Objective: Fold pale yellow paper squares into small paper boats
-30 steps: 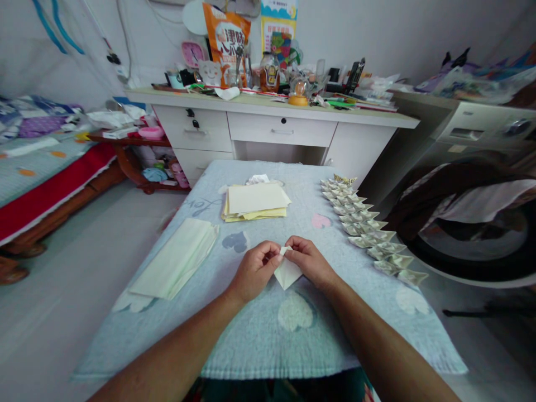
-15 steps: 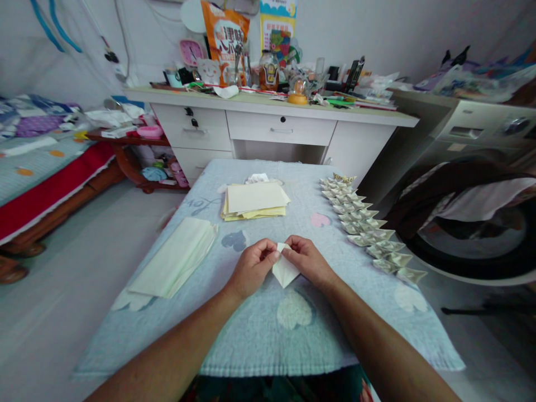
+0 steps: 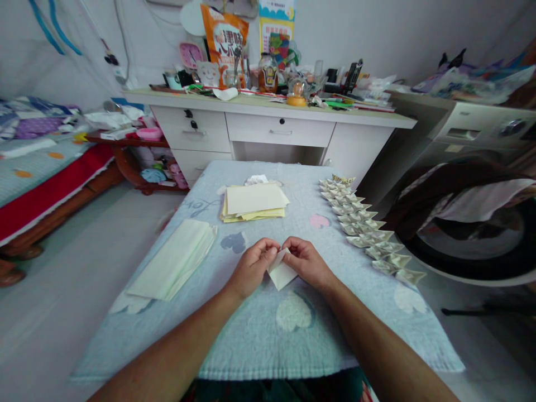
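A small folded piece of white paper [image 3: 281, 274] is pinched between my two hands, just above the cloth-covered table [image 3: 251, 346]. My left hand [image 3: 254, 267] grips its upper left edge with thumb and fingers. On the other side, my right hand [image 3: 309, 262] has its thumb pressed on the paper's upper right. The paper's lower corner points toward me, and its top is partly hidden by my fingers. Several folded paper boats [image 3: 363, 223] stand in rows along the table's right side.
A stack of cream and yellow paper sheets [image 3: 255, 200] lies at the back of the table, with crumpled white paper [image 3: 256, 179] behind it. Pale long sheets [image 3: 170, 262] rest at the left. Beyond are a cluttered white desk [image 3: 280, 125] and a washing machine [image 3: 473, 134].
The folded paper has turned and tilted slightly between my fingers, its lower corner shifting a little left. My hands stay in nearly the same place.
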